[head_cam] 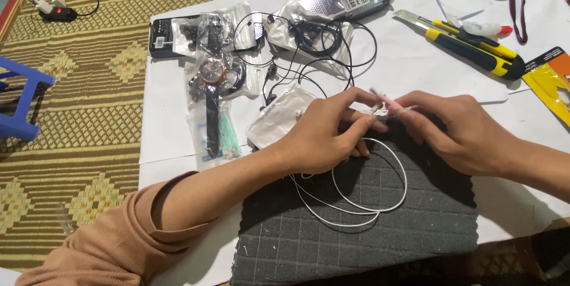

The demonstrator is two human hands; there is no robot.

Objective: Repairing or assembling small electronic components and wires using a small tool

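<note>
At frame centre, the left hand [323,132] and right hand [457,132] meet, fingers [363,121] of both pinched narrow on one small pink-and-white connector [383,108]. Its white cable [368,194] loops below onto the grey foam pad [368,232]. A yellow utility knife [469,43] lies upper right.

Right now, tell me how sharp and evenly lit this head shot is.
Head view: light is soft and even, shadows faint; the white sheet near the utility knife looks bright, not blown out. The left hand and right hand are fairly sharp; the small pink piece pinched between them is smeared.
</note>
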